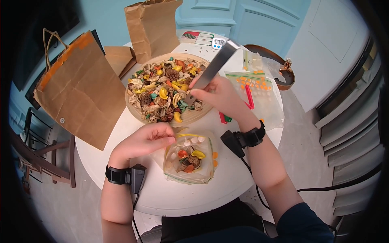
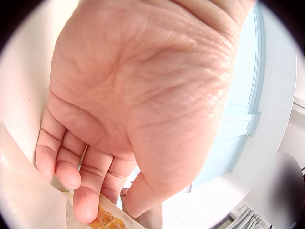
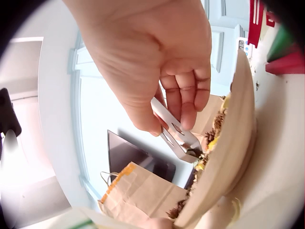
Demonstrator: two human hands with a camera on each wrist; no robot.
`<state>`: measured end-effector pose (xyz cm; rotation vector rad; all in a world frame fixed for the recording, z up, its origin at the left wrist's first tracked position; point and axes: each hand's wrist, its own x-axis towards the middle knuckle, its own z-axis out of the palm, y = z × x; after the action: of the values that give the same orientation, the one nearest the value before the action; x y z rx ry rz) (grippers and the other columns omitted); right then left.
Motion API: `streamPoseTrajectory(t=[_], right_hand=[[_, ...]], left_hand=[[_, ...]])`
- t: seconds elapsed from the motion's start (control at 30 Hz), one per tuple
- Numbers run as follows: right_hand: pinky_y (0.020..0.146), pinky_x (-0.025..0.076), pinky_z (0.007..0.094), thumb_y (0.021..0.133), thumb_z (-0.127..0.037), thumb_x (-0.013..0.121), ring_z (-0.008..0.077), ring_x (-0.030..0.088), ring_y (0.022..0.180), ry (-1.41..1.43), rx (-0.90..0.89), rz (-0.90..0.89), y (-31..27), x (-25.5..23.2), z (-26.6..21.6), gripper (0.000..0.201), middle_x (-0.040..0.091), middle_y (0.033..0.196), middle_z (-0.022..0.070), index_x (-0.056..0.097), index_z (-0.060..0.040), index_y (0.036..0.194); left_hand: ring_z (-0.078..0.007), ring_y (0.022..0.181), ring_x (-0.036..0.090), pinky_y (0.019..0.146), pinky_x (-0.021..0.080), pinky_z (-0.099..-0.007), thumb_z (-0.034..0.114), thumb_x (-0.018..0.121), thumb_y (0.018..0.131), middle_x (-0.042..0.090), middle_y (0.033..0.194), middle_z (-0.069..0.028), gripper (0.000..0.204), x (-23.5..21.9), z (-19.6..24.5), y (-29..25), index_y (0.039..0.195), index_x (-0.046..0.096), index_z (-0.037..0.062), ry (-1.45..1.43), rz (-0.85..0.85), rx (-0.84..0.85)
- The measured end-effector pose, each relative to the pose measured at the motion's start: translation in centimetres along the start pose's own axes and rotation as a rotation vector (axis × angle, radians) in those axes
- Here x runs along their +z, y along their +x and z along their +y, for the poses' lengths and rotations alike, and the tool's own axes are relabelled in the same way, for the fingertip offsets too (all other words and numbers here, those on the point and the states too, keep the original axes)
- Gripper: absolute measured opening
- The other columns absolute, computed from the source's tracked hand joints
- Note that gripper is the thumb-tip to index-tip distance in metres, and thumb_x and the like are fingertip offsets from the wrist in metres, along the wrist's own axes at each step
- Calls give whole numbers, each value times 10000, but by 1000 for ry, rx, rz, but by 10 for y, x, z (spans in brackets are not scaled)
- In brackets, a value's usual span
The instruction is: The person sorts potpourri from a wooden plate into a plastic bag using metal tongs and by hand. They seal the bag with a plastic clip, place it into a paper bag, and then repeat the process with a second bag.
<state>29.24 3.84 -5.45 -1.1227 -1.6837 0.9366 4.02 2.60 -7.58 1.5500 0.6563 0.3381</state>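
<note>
My right hand (image 1: 216,95) grips metal tongs (image 1: 214,65) between thumb and fingers. Their tips (image 3: 193,155) reach down into the potpourri (image 1: 162,91), a mix of dried petals, pinecones and yellow, orange and teal pieces heaped on a round wooden tray (image 1: 133,113). A small dark piece shows between the tong tips. Close to the tray's front, a clear zip bag (image 1: 210,162) stands with its mouth spread, a pinecone (image 1: 194,160) and some orange and yellow pieces inside. My left hand (image 1: 142,139) is at the bag's upper left rim, fingers loosely bent, fingertips overlapping the film in the left wrist view.
Brown paper bags (image 1: 81,93) stand at the left and back. On the right lie flat zip bags with orange dots (image 1: 259,97) and red clips (image 1: 249,97). A timer (image 1: 218,43) sits at the back of the round white table (image 1: 146,198). A chair stands at left.
</note>
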Motion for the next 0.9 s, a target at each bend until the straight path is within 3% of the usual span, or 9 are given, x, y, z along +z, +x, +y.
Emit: streamPoseTrajectory(t=[0.1,0.23,0.3,0.33,0.5,0.57,0.6,0.8,0.9], right_hand=[[719,478,236,802,-148,689,77,589,813,247,-24,24,-7,-11,-18,244,628,908,10,616,-27,1001],[780,488,232,806,-83,683,88,612,853,325,-20,-230,-22,-24,-46,240,640,961,27,609,-18,1026],[778,485,241,719,-56,708,104,605,850,245,119,-380,-29,-22,-60,248,638,924,31,624,-34,952],[771,490,243,706,-43,716,106,616,844,265,23,-379,-28,-16,-51,247,648,905,37,631,-30,938],[778,491,237,735,-50,718,107,619,883,258,-6,-255,-21,-23,-39,259,648,927,40,626,-18,975],[751,494,236,793,-98,697,91,611,855,148,7,6,-11,-29,-21,261,654,938,33,616,-23,1030],[723,491,243,793,-118,697,93,609,820,16,-1,29,-10,-30,-16,266,662,901,44,617,-7,1021],[719,490,233,800,-96,693,77,605,796,-184,90,12,-8,-22,-8,269,659,880,38,609,9,1033],[707,485,228,804,-96,682,72,599,782,-41,49,-7,-3,-16,5,252,660,884,43,613,7,1024]], left_hand=[[-12,757,488,674,401,-179,115,556,923,566,816,56,83,0,0,0,902,557,35,12,9,7],[-14,754,488,671,401,-180,116,560,922,564,812,55,86,0,-2,0,900,560,33,15,16,16],[-14,755,489,671,402,-180,115,561,921,567,815,54,85,-1,-2,1,901,560,32,16,10,14],[-14,756,490,671,402,-180,114,562,920,569,818,53,85,-2,-2,1,901,561,32,16,3,12],[-15,765,499,678,405,-180,112,563,918,582,829,51,81,0,-1,0,899,565,33,15,18,-13],[-15,768,502,680,406,-181,111,564,918,585,832,51,79,0,-1,1,898,566,34,19,13,-16],[-15,769,504,683,408,-181,109,563,918,587,833,50,77,0,0,1,898,567,35,11,11,-15],[-16,768,505,690,411,-181,110,561,921,586,829,48,78,1,2,1,897,567,36,0,20,-13],[-17,766,505,690,412,-181,113,564,922,583,825,48,82,1,0,1,894,566,35,-7,9,-8]])
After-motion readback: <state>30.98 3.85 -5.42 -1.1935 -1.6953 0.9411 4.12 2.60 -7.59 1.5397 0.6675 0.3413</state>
